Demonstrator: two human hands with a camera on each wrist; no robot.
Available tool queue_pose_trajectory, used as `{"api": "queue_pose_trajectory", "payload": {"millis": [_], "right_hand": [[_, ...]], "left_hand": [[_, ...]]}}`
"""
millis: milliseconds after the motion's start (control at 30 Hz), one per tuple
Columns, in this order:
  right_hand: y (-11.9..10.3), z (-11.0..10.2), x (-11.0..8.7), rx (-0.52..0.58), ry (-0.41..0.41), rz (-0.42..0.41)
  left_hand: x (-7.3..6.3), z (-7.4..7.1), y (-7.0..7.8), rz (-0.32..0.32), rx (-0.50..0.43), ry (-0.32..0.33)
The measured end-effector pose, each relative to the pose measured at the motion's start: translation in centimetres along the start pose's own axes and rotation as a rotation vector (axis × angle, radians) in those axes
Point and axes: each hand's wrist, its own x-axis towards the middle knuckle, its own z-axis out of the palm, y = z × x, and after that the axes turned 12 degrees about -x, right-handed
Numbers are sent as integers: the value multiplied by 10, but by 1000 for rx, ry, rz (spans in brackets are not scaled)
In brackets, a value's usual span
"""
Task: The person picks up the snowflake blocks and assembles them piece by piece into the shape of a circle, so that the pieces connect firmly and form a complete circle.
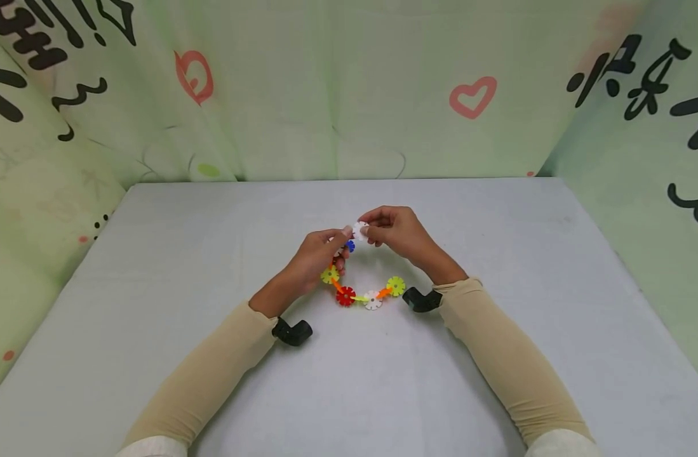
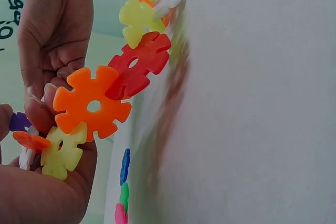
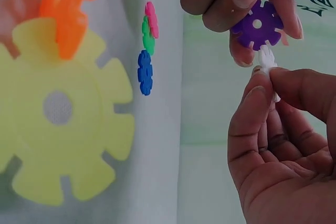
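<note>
My left hand (image 1: 320, 252) holds one end of a curved chain of notched plastic flower discs. Between its fingers is a purple disc (image 3: 268, 35). With thumb and fingertips, my right hand (image 1: 402, 236) pinches a white disc (image 1: 360, 230), whose edge meets the purple disc's rim in the right wrist view; I cannot tell how deep the notches sit. From the left hand the chain runs down through an orange disc (image 2: 76, 103) and a red disc (image 1: 345, 296) to a yellow disc (image 1: 396, 285) near the right wrist. Fingers partly cover the upper discs.
A joined row of blue (image 3: 145, 72), green and pink discs is on the table in both wrist views. The white-covered table (image 1: 154, 266) meets printed green curtains (image 1: 326, 95) at the back and sides. A black wrist camera (image 1: 291, 332) sits beneath each wrist.
</note>
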Motion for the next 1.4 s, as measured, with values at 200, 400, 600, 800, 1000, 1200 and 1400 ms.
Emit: {"api": "queue_pose_trajectory", "payload": {"millis": [200, 400, 600, 800, 1000, 1200, 1400], "right_hand": [[3, -3, -3, 35, -84, -36], [6, -1, -4, 16, -105, -95], [6, 5, -2, -53, -72, -154], [6, 10, -1, -48, -102, -140], [3, 11, 0, -90, -98, -133], [10, 7, 13, -197, -58, -62], [18, 11, 26, -305, -107, -55]], "left_hand": [[0, -2, -1, 29, 8, -13], [-1, -5, 0, 36, 18, -15], [-2, -8, -1, 10, 17, -40], [-4, -12, -4, -7, 10, -67], [-5, -6, -6, 20, -20, 1], [-9, -3, -3, 30, -74, 117], [-11, -14, -3, 18, -57, 185]]}}
